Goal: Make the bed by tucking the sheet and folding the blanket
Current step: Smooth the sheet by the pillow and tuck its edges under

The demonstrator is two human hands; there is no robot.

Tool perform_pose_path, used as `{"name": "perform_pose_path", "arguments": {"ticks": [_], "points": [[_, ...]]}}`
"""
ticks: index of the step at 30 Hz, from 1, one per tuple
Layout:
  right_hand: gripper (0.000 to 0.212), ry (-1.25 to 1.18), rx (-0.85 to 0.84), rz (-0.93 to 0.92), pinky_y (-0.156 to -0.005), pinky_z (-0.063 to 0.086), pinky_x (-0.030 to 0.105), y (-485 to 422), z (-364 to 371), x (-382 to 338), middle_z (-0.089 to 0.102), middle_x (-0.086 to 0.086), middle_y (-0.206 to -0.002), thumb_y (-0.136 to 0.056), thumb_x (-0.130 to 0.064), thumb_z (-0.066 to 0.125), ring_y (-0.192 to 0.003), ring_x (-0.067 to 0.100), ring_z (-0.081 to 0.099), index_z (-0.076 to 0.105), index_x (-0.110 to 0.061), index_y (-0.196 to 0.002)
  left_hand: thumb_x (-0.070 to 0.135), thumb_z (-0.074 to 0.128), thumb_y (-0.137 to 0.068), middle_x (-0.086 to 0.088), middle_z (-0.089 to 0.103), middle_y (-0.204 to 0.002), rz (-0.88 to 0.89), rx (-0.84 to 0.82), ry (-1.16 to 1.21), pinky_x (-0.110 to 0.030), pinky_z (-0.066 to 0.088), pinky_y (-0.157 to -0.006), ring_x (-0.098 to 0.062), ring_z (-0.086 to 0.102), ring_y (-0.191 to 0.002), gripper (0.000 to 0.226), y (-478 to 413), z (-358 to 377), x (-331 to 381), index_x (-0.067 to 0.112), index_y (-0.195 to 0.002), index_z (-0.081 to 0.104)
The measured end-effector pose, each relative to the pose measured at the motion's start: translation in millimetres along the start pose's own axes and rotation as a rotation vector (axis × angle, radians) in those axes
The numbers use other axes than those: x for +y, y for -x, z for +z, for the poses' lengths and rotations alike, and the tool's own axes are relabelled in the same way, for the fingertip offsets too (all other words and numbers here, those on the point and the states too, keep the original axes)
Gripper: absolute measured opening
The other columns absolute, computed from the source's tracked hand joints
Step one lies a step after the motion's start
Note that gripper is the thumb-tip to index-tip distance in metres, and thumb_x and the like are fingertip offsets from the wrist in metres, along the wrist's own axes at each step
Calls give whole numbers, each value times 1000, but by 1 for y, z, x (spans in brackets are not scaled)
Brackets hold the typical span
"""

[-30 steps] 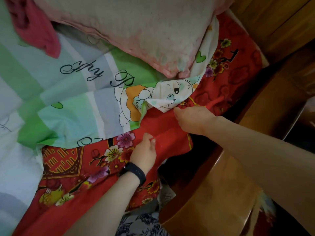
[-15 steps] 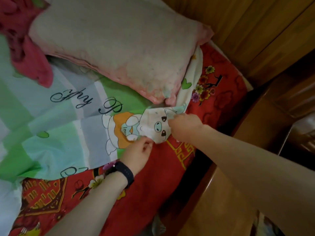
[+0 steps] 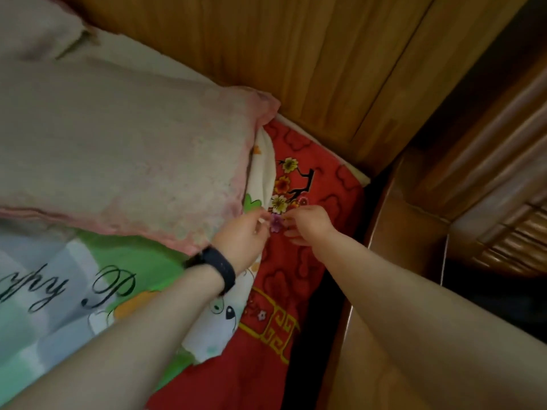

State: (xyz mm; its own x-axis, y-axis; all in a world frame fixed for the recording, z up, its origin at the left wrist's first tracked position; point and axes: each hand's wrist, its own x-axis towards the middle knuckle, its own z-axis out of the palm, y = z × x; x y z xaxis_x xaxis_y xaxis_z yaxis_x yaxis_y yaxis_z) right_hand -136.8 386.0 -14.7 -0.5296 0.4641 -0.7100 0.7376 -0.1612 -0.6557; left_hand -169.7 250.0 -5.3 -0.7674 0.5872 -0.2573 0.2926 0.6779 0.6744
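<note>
A green and white cartoon sheet [image 3: 148, 261] lies over a red floral sheet [image 3: 296, 261] on the bed. Its white edge [image 3: 263, 167] runs under the corner of a pale pink-trimmed pillow [image 3: 118, 143]. My left hand [image 3: 245, 235], with a black band on the wrist, is curled at that edge just below the pillow corner. My right hand [image 3: 307, 224] is a few centimetres to its right, over the red sheet, fingers spread and pointing left, with nothing visible in them. The picture is blurred by motion.
A wooden headboard [image 3: 266, 54] stands behind the pillow. The wooden bed rail [image 3: 384, 232] runs along the right side, with a dark gap [image 3: 319, 321] between it and the mattress. A woven wooden panel [image 3: 518, 232] is at the far right.
Both hands let go of the cartoon sheet's lower corner and moved up the bed to the pillow corner. The view swung toward the headboard.
</note>
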Motion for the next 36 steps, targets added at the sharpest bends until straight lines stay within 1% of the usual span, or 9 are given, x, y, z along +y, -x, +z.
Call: {"name": "perform_pose_path", "arguments": {"ticks": [4, 7, 12, 15, 18, 23, 27, 30, 36], "points": [[23, -113, 40, 58, -55, 41, 25, -3, -12, -20, 55, 3, -68, -93, -10, 50, -55, 17, 52, 56, -13, -71, 19, 42, -97, -5, 69, -88, 34, -58, -111, -26, 47, -62, -21, 63, -76, 23, -60, -5, 25, 17, -111, 59], [20, -297, 95, 81, -58, 44, 27, -19, -21, -34, 58, 2, -73, -98, -17, 43, -60, 16, 54, 61, -9, -94, 18, 42, -95, -8, 68, -104, 30, -127, -102, -32, 52, -80, -24, 63, -93, 25, -105, 0, 36, 15, -111, 61], [60, -989, 166, 195, -69, 54, 38, -62, -33, -36, 62, 13, -89, -99, -52, 27, -76, 25, 61, 57, -1, -109, 22, 46, -93, -17, 67, -103, -157, -89, 221, -45, 54, -87, -34, 64, -94, 19, -189, 18, 33, 16, -85, 62], [80, -1233, 163, 234, -61, 56, 40, -77, -39, -33, 65, 20, -95, -91, -69, 28, -82, 32, 65, 58, 4, -103, 51, 43, -81, -20, 68, -95, -294, 10, 365, -51, 54, -84, -37, 66, -89, 38, -229, 35, 25, 17, -72, 59], [96, -1285, 188, 261, -57, 57, 37, -87, -44, -30, 69, 21, -91, -81, -81, 27, -80, 34, 68, 63, 7, -98, 81, 37, -66, -18, 68, -107, -425, 78, 355, -45, 53, -88, -36, 66, -95, 90, -229, 35, 55, 7, -109, 63], [95, -1232, 177, 325, -61, 59, 39, -94, -52, -29, 70, 20, -88, -78, -82, 34, -76, 33, 68, 66, 6, -92, 86, 48, -58, -16, 55, -129, -539, -20, 312, -44, 51, -92, -35, 60, -108, 116, -235, 41, 81, 5, -140, 35], [66, -1250, 227, 292, -67, 59, 41, -92, -55, -34, 68, 21, -90, -94, -58, 37, -78, 33, 67, 60, 3, -93, 48, 58, -83, -14, 60, -116, -537, -25, 401, -44, 54, -88, -31, 63, -100, 69, -242, 39, 77, 1, -131, 45], [38, -1276, 400, 194, -66, 58, 40, -84, -47, -37, 66, 22, -86, -99, -35, 39, -73, 31, 66, 54, -2, -88, 15, 53, -91, -14, 63, -105, -555, -19, 544, -36, 56, -68, -23, 63, -76, 38, -237, 36, 70, 0, -125, 50], [41, -809, 880, -146, -72, 50, 37, -80, -34, -69, 66, 8, -74, -95, -31, 42, -67, 20, 58, 66, -5, -75, 7, 56, -90, -7, 61, -83, -379, 6, 924, -26, 55, -67, -17, 61, -72, 2, -228, 14, 77, 9, -90, 56]]}}
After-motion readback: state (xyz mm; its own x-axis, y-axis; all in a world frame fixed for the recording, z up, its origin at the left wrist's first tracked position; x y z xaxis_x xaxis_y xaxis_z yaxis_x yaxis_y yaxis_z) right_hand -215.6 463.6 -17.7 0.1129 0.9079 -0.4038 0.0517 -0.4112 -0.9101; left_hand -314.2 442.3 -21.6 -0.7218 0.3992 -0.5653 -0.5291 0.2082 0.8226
